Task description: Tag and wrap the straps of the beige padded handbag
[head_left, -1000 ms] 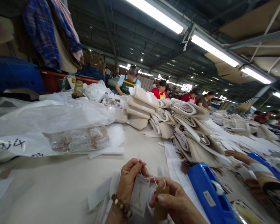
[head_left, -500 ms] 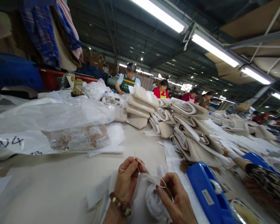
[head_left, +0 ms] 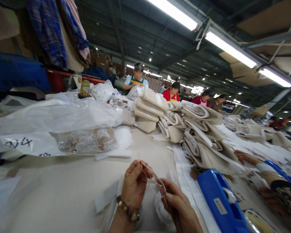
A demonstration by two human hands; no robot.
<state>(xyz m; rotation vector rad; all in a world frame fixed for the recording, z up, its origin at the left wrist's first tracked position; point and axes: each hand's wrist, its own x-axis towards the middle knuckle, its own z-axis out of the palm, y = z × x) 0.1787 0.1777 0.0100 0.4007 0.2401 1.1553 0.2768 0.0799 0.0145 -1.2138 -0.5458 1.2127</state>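
Note:
My left hand (head_left: 134,186), with a bead bracelet on the wrist, pinches one end of a thin white string (head_left: 153,174). My right hand (head_left: 178,205) pinches the other end close beside it. The string loops between the two hands just above a bunched white cloth (head_left: 160,210) lying on the beige table (head_left: 63,194). Both hands are closed in a pinch at the lower middle of the view.
A blue plastic tool (head_left: 220,202) lies to the right of my hands. Piles of folded beige bags (head_left: 191,132) fill the middle. Clear plastic bags (head_left: 63,129) with tags lie at left. A co-worker's arm (head_left: 264,170) reaches in at right; several people work further back.
A second ago my hands held paper tags on the string; the tags have dropped out of sight, and now only the string is stretched between my fingers. The co-worker's arm shifted.

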